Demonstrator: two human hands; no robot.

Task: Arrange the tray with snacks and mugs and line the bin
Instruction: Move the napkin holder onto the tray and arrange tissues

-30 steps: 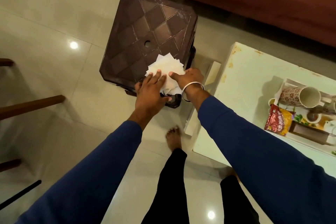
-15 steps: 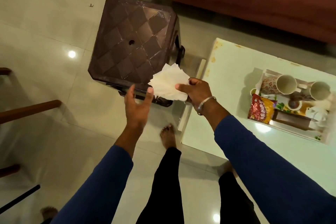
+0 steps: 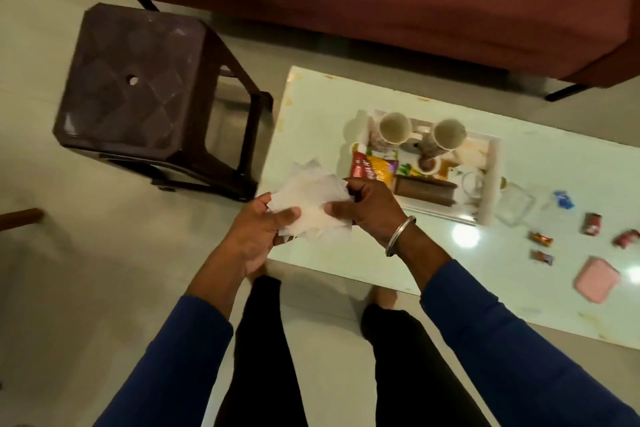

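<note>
- Holding a loose stack of white paper napkins [image 3: 310, 204] between both hands is what the head view shows me: the left hand [image 3: 258, 239] cups it from below with the thumb pinched over the near edge, and the right hand [image 3: 369, 210] pinches the far side with curled fingers.
- Just beyond the right hand's knuckles sits the tray [image 3: 490, 180] on the white table [image 3: 311, 107], already carrying two mugs [image 3: 393, 128], a snack packet [image 3: 372, 168] and a brown box [image 3: 424, 189].
- To do this step well, I judge, I should square the fanned corners against the left palm before moving, or sheets may slide off.
- I would then carry the stack forward and right of the hands and lay it flat on a bare part of the tray, clear of the mugs.
- Small wrapped sweets [image 3: 540, 238] lie well to the right of the right hand, not yet on the tray.
- I see no bin in this view, and the brown stool [image 3: 135, 80] stands beyond the left hand.
</note>
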